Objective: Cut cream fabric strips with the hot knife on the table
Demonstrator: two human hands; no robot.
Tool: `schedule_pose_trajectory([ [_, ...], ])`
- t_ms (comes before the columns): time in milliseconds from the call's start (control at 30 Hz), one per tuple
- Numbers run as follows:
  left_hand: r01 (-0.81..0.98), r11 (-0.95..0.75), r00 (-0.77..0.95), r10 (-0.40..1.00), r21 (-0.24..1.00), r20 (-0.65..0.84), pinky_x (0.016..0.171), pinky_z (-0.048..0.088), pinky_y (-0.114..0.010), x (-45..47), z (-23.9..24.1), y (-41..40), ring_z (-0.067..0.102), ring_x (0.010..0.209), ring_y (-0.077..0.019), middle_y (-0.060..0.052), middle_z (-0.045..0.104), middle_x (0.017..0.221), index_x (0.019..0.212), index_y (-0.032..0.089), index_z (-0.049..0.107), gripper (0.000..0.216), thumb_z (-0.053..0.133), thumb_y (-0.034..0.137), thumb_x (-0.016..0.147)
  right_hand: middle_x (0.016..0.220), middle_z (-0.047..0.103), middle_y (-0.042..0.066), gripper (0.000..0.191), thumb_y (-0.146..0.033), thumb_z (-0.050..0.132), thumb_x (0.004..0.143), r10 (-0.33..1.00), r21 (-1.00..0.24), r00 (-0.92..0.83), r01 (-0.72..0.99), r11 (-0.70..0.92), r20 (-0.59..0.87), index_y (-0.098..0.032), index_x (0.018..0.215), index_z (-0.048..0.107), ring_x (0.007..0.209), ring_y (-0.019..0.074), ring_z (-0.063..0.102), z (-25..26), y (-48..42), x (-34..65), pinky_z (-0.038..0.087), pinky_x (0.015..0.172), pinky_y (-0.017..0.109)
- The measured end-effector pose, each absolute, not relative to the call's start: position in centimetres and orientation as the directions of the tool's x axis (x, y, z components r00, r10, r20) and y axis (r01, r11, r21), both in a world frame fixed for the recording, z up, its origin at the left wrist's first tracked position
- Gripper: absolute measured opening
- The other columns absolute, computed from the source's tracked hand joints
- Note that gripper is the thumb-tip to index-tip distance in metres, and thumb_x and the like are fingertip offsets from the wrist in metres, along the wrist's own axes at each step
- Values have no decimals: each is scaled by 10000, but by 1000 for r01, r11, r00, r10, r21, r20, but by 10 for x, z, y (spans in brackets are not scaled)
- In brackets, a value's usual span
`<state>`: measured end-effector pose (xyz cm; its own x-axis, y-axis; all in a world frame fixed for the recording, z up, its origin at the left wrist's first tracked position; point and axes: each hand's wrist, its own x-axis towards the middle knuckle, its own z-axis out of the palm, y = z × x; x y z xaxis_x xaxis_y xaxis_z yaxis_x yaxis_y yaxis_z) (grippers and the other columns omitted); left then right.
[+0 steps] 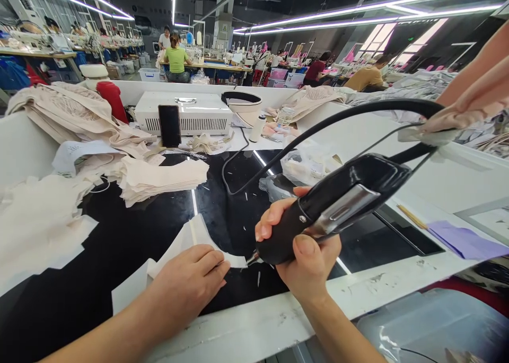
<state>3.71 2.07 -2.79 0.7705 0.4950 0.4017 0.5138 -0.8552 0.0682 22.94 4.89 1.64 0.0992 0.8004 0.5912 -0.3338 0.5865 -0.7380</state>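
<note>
My right hand point(300, 246) grips a black hand-held cutting tool point(338, 198) with a metal lever and a thick black cable. Its tip touches the edge of a white fabric piece point(191, 235) lying on the black glass work surface point(131, 230). Flat on that fabric piece rests my left hand point(189, 281), fingers together, pressing it down just left of the tool tip.
Stacks of cream fabric pieces point(159, 177) lie at the left and back. A white machine box point(186, 113) with a black phone point(169, 125) leaning on it stands behind. Another person's arm point(473, 87) is at the upper right. A purple sheet point(465, 241) lies right.
</note>
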Motion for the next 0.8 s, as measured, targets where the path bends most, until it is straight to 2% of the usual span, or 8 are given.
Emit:
schedule_pose_trajectory([
  [467,512,-858,782,450,-33,432,826,612,-349,35,-26,23,665,904,-233,-126,689,1002,1126,32,663,312,373,128,1063,851,648,-27,414,-403,787,885,799,-744,99,-311,591,593,-280,1233,601,588,128,613,20,51,230,535,523,274],
  [667,524,-852,777,464,-27,425,812,614,-358,36,-28,24,659,896,-234,-115,687,998,1141,48,659,277,409,127,1050,816,646,-31,398,-430,796,862,785,-706,158,-357,611,599,-272,1173,605,559,129,601,27,62,213,534,486,261],
  [800,535,-845,776,483,-17,405,821,608,-350,36,-30,24,652,902,-230,-106,687,1012,1129,59,662,219,482,129,1025,830,646,-36,410,-431,785,876,791,-715,119,-364,597,600,-279,1201,587,564,127,605,22,67,203,539,513,274],
])
